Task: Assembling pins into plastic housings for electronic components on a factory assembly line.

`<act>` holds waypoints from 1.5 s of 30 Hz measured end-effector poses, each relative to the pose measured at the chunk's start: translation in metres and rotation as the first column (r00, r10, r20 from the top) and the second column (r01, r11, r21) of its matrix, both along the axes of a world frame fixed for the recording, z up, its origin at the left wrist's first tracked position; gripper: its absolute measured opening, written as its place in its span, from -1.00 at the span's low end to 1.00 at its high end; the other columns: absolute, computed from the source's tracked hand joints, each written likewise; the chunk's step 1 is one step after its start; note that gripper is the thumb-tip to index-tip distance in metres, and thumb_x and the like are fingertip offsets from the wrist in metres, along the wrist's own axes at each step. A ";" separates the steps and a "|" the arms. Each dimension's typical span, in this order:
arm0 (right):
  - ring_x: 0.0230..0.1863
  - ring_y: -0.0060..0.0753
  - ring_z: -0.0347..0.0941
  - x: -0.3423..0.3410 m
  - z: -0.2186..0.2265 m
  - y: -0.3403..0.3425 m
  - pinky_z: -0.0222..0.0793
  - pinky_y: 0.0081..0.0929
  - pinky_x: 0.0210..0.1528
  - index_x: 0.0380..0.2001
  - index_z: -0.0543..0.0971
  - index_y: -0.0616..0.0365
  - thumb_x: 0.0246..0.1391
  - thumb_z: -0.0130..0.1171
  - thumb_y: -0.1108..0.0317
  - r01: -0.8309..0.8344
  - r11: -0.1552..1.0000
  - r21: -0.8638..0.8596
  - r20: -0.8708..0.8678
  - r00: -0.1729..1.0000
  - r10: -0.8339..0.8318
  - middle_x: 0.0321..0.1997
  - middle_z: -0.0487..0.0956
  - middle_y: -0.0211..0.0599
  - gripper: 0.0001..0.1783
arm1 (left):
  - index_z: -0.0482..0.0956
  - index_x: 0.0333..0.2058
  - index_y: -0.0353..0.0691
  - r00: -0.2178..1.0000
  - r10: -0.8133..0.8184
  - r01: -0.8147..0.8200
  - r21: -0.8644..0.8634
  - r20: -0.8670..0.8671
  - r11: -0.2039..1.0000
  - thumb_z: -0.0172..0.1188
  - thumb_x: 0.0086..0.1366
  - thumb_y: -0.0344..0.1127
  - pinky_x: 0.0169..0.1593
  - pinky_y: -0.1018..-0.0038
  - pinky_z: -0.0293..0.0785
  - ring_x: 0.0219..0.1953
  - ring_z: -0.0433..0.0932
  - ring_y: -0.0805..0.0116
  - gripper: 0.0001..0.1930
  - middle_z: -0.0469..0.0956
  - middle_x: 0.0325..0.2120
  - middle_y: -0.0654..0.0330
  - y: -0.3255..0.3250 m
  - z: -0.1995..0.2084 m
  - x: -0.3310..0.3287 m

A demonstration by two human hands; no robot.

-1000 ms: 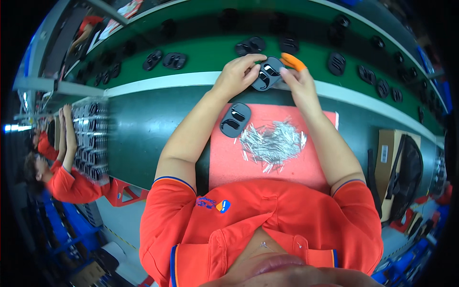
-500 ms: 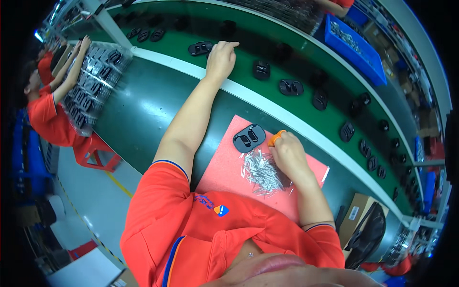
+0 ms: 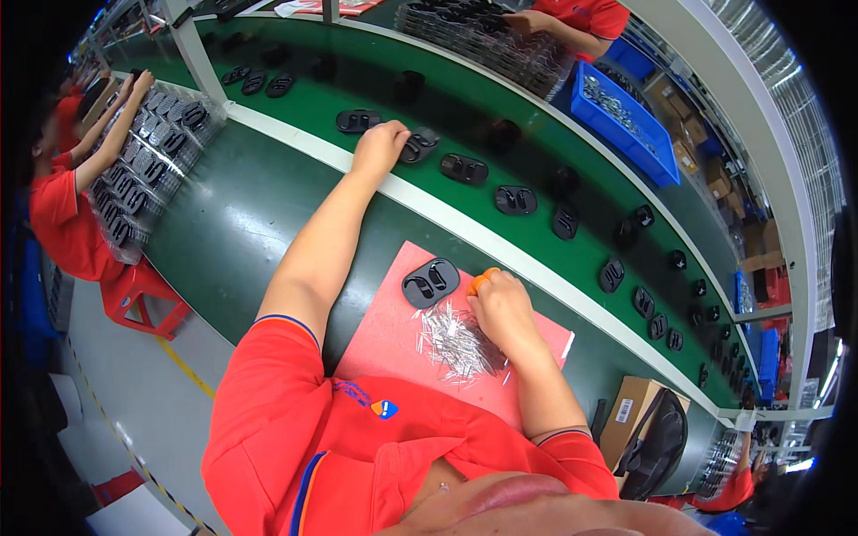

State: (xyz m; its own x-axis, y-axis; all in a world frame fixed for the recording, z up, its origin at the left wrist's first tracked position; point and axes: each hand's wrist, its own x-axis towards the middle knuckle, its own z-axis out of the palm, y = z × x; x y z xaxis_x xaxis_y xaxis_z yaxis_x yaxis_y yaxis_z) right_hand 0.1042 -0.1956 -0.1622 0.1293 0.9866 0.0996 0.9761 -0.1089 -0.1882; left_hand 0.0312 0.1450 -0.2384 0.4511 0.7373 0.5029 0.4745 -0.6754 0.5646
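My left hand (image 3: 379, 150) reaches over the green conveyor belt, its bent fingers closed at the near edge of a black rounded case (image 3: 420, 144). Another flat black oval case (image 3: 357, 121) lies just left of that hand. On a pink foam mat (image 3: 380, 308) in front of me rests a black oval case (image 3: 431, 283) with two glossy curved pieces in it. Beside it my right hand (image 3: 504, 309) is curled around a small orange object (image 3: 483, 280), mostly covered by the fingers. A loose pile of thin clear slivers (image 3: 458, 344) spreads on the mat, next to that hand.
A white rail (image 3: 429, 211) runs between the bench and the belt (image 3: 313, 107), where several more cases lie. Stacked clear trays (image 3: 152, 165) stand at the left near a co-worker (image 3: 71, 214). A blue bin (image 3: 624, 125) sits beyond the belt; a cardboard box (image 3: 630, 411) stands at right.
My left hand's fingers, stretched out over the belt before, are now bent onto a case's edge. My right hand keeps the orange object beside the pile. The whole view has shifted.
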 end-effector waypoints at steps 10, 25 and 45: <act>-0.39 -0.57 0.36 0.035 -0.020 0.005 0.33 -0.55 -0.26 -0.20 0.46 0.20 0.19 0.09 0.33 0.370 0.915 -0.158 -0.799 0.497 -0.339 -0.33 0.50 -0.40 -0.82 | 0.55 -0.15 -0.32 0.604 -0.243 0.772 -0.480 0.759 0.418 0.13 0.35 -0.34 -0.29 0.65 0.47 -0.37 0.56 0.62 -0.81 0.61 -0.40 0.24 -0.136 0.020 0.044; -0.19 -0.63 0.44 0.066 -0.037 0.007 0.33 -0.64 -0.07 -0.08 0.55 0.21 0.16 0.18 0.33 0.738 0.655 0.165 -0.972 0.235 -0.020 -0.22 0.57 -0.42 -0.71 | 0.62 -0.21 -0.28 0.608 -0.783 0.794 -0.107 0.133 0.598 0.26 0.22 -0.38 -0.25 0.49 0.54 -0.32 0.64 0.33 -0.82 0.65 -0.30 0.14 -0.168 0.030 0.040; -0.17 -0.68 0.42 0.067 -0.048 0.008 0.31 -0.65 -0.04 -0.07 0.54 0.27 0.16 0.20 0.32 0.677 0.716 0.170 -0.975 0.223 0.021 -0.19 0.56 -0.44 -0.68 | 0.62 -0.25 -0.29 0.598 -0.792 0.802 -0.102 0.126 0.589 0.27 0.20 -0.40 -0.24 0.49 0.56 -0.31 0.65 0.31 -0.84 0.65 -0.30 0.15 -0.173 0.031 0.042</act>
State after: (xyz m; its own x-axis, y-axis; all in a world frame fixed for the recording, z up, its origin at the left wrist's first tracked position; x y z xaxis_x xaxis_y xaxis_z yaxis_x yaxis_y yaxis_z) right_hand 0.1713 -0.1878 -0.2099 0.7670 0.6392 0.0560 0.0115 0.0736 -0.9972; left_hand 0.0729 -0.0279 -0.2074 0.8638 0.1587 0.4781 -0.2543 -0.6820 0.6857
